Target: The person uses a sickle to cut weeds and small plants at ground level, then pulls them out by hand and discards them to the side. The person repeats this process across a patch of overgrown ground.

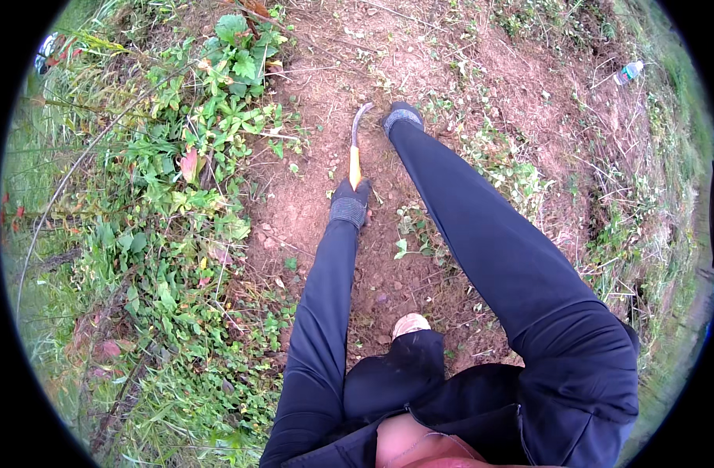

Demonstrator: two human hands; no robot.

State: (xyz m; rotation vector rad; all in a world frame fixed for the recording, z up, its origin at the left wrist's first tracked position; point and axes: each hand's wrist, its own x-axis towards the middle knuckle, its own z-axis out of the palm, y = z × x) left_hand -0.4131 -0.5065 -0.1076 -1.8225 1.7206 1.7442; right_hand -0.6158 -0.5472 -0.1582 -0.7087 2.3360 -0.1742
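My left hand (350, 202), in a dark knit glove with a grey cuff, grips the yellow-orange handle of a sickle (356, 140). The narrow, curved metal blade points away from me over the reddish soil, its tip bending to the right. My right hand (402, 114), gloved the same way, reaches down to the ground just right of the blade tip, apart from it. The sleeve and cuff hide most of that hand, so its fingers and anything in them cannot be made out. Small uprooted or cut weeds (418, 234) lie between my arms.
Dense leafy weeds (175, 245) and long bent stems line the left side. Low plants (515, 181) grow and lie about on the right. A plastic bottle (628, 73) lies at the upper right. My shoe (411, 324) stands on the soil near my body.
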